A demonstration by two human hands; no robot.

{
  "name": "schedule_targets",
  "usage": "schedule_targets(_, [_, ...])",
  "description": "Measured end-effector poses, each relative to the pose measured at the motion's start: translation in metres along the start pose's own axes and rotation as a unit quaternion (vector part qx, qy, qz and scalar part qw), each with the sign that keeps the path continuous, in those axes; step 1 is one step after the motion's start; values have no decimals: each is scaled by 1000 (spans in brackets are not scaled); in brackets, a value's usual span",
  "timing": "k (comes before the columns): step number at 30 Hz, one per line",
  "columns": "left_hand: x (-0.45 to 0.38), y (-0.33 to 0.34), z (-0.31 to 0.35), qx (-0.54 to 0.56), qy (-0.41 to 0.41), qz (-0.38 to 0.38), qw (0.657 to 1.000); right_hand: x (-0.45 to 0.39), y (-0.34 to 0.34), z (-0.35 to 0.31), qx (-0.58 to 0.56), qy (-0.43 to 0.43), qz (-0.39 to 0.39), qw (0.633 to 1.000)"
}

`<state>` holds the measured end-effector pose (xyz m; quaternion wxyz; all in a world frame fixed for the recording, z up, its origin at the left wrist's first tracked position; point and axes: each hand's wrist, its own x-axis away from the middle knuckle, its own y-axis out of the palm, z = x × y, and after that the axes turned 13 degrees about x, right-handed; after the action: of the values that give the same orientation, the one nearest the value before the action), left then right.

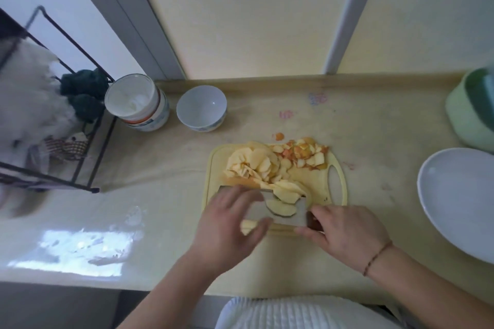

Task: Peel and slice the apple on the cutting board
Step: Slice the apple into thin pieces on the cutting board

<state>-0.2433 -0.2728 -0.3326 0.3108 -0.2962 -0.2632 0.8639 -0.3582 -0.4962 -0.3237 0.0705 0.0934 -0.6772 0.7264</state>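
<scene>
pale yellow apple slices are heaped on the cutting board, with red-skinned peel scraps piled at its far corner, so the cutting is judged nearly done. the cleaver is gripped at its handle by the right hand and held flat with a few slices on its blade, while the left hand lies with fingers spread over the blade, a last piece by its thumb. slices are best gathered with the blade kept level and fingertips kept off the edge.

left hand: fingers spread, pressing flat | right hand: fingers curled in a grip
</scene>
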Motion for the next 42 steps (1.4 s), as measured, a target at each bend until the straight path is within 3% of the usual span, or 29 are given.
schedule_targets(3, [-23,22,-7,-73,-5,-185,980,0,-2,2,14,6,6,1000])
schedule_targets(7, [-41,32,-17,25,-37,-269,962,1,4,12,31,-2,36,999])
schedule_targets(12, [-44,41,-11,25,-9,-213,977,2,12,21,56,14,46,997])
schedule_targets(14, [-42,47,-11,3,-7,-179,984,2,16,23,49,-5,84,995])
schedule_targets(29, [-49,100,-20,-42,-117,-8,992,21,16,55,53,-36,65,996])
schedule_targets(38, [-56,101,-31,-187,24,19,982,39,23,73,59,-45,79,994])
schedule_targets(42, [-65,101,-16,-154,31,46,986,42,17,81,90,-22,113,989])
